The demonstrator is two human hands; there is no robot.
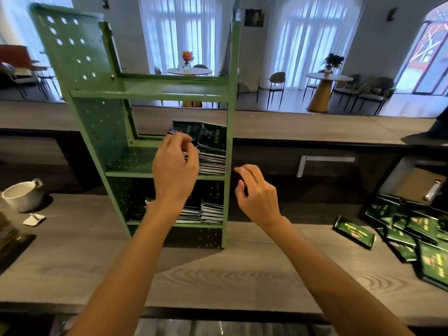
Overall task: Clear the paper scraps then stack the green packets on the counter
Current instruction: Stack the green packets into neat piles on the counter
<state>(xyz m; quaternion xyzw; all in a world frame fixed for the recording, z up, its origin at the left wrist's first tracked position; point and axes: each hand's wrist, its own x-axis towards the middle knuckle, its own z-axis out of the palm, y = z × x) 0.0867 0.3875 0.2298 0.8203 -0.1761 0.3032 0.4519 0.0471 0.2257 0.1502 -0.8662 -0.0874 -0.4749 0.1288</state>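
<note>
While the left hand (175,163) reaches into the green rack (97,117) that stands upright on the wooden counter (218,275), its fingers curl in over the top edges of the middle-shelf packets (211,151), thumb and fingertips pinching the leftmost of them where they stand leaning at the back of that shelf. Over on the other side, the right hand (257,197) hangs just beside the rack's right post, outside the shelves, fingers bent inward and close to the thumb; there is a dark patch between them, and I cannot tell whether it is a held thing or only shadow. Down below, the lower-shelf packets (211,209) sit in two neat piles on edge, touching each other. Far right on the counter, well apart from the rack, the loose packets (412,234) lie flat in an overlapping heap, green faces up, with a clipboard (421,187) just behind them. Far left, one crumpled paper scrap (34,219) rests on the counter near a white cup (23,195), neither hand anywhere close to it.
</note>
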